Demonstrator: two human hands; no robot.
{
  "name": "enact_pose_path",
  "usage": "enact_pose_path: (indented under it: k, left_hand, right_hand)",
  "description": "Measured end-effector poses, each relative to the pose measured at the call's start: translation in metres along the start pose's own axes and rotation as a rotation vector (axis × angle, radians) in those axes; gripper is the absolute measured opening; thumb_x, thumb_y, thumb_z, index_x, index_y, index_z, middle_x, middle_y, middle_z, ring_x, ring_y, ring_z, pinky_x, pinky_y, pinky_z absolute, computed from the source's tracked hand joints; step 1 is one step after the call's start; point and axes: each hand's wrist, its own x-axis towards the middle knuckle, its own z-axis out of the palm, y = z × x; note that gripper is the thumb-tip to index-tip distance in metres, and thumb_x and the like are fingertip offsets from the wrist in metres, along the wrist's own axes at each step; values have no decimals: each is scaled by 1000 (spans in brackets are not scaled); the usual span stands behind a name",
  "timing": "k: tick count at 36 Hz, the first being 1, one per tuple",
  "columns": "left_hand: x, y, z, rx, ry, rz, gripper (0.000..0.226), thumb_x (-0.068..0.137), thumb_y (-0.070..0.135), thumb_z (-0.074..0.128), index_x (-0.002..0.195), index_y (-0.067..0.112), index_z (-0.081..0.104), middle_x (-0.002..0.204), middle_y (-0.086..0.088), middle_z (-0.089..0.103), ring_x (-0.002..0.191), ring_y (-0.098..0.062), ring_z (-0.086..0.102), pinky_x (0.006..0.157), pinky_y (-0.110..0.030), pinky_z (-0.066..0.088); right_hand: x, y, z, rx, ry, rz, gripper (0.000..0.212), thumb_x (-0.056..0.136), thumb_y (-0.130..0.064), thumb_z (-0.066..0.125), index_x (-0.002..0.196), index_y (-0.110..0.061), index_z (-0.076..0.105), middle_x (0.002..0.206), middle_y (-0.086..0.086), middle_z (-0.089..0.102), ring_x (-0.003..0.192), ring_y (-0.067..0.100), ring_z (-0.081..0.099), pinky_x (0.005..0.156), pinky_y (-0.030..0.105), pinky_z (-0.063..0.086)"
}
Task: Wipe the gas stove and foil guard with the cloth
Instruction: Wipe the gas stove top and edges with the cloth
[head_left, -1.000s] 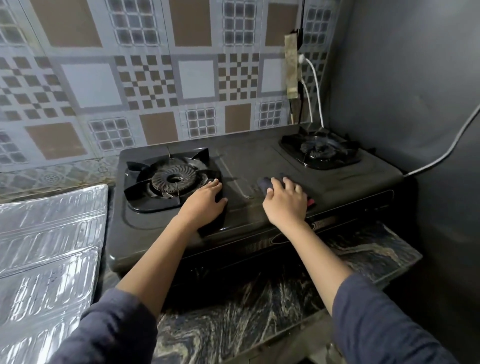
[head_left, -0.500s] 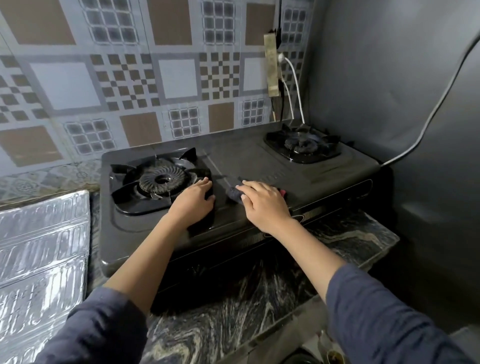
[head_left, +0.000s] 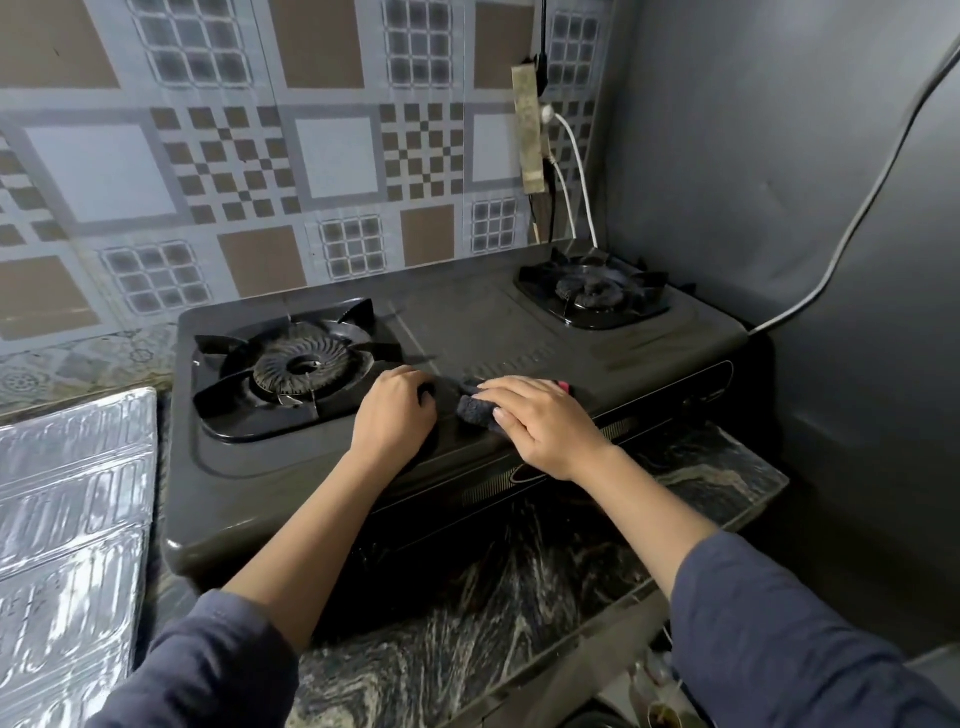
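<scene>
A dark two-burner gas stove (head_left: 467, 322) stands on a marbled counter. My right hand (head_left: 540, 423) presses a dark cloth (head_left: 475, 409) with a pink edge flat on the stove top, between the two burners near the front. My left hand (head_left: 395, 415) rests with curled fingers on the stove beside the left burner (head_left: 296, 366), holding nothing that I can see. A silver foil guard (head_left: 67, 545) lies flat at the left, apart from both hands.
The right burner (head_left: 592, 291) sits at the back right. A power strip (head_left: 530, 130) with white cables hangs on the tiled wall behind. A grey wall with a cable closes the right side. The marbled counter (head_left: 519, 597) edge runs in front.
My right hand has slid the cloth leftward across the stove top, toward my left hand. The left hand has stayed by the left burner. The camera view has shifted.
</scene>
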Motion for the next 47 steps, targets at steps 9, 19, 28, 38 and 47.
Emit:
enact_pose_path:
  k: [9, 19, 28, 38, 47]
  left_hand:
    - [16, 20, 12, -11, -31, -34, 33, 85, 7, 48, 112, 8, 66, 125, -6, 63, 118, -25, 54, 96, -31, 42]
    - [36, 40, 29, 0, -24, -91, 32, 87, 12, 48, 114, 7, 65, 131, -4, 59, 121, -26, 53, 97, -31, 42]
    - [51, 50, 37, 42, -97, -115, 30, 89, 13, 47, 113, 5, 63, 129, -9, 58, 119, -32, 52, 96, -37, 41]
    - [64, 62, 47, 55, -120, -157, 30, 90, 14, 49, 115, 3, 62, 132, -12, 56, 122, -32, 50, 97, -37, 40]
    - [77, 66, 58, 76, -131, -174, 35, 91, 17, 48, 124, 7, 58, 141, -9, 49, 130, -29, 44, 102, -37, 38]
  right_hand:
    - [-6, 56, -15, -48, 71, 9, 40, 92, -30, 32, 118, -19, 61, 122, -3, 63, 115, 16, 57, 94, 35, 46]
    - [0, 114, -36, -64, 28, 110, 52, 91, -39, 23, 125, -18, 58, 132, -2, 58, 125, 14, 50, 102, 34, 42]
    - [6, 150, -56, -37, -84, 159, 36, 99, -26, 36, 133, -27, 49, 142, -10, 47, 134, 8, 38, 104, 29, 35]
    - [-2, 191, -68, -5, 1, 159, 34, 97, -22, 41, 127, -26, 56, 136, -11, 53, 129, 7, 44, 99, 28, 41]
    - [-10, 226, -74, -17, 79, 199, 33, 95, -23, 44, 125, -25, 58, 132, -9, 57, 124, 9, 50, 95, 27, 43]
